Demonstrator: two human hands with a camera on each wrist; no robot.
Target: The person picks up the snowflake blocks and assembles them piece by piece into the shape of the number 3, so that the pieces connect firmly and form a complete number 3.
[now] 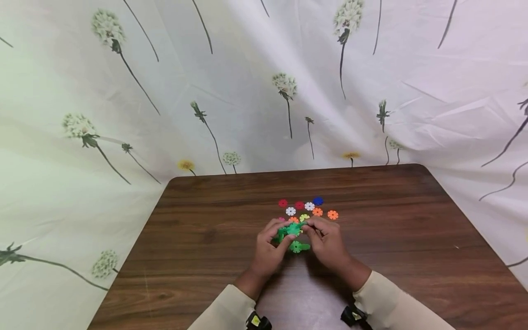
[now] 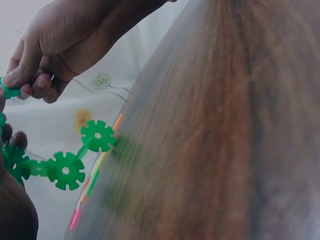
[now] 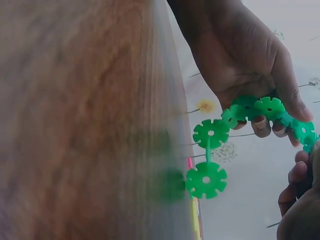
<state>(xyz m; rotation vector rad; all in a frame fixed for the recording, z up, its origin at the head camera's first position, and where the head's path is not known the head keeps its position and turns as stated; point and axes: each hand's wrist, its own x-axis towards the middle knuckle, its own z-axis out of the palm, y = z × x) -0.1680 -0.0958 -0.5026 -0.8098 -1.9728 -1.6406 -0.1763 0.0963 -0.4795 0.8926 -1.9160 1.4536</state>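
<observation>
A chain of green notched plastic discs, slotted edge to edge, is held between both hands just above the table. My left hand grips the chain, its thumb pressing a disc and its fingers behind. Part of the chain hangs down from this hand, ending in a green disc. My right hand pinches a green disc at the chain's other end between thumb and fingers. Fingertips of both hands are close together and hide part of that end. In the right wrist view the left hand shows the chain running across its curled fingers.
Beyond the hands, several loose notched discs lie flat on the brown wooden table: a red disc, a white disc, a blue disc, an orange disc and others. A dandelion-print cloth hangs behind the table.
</observation>
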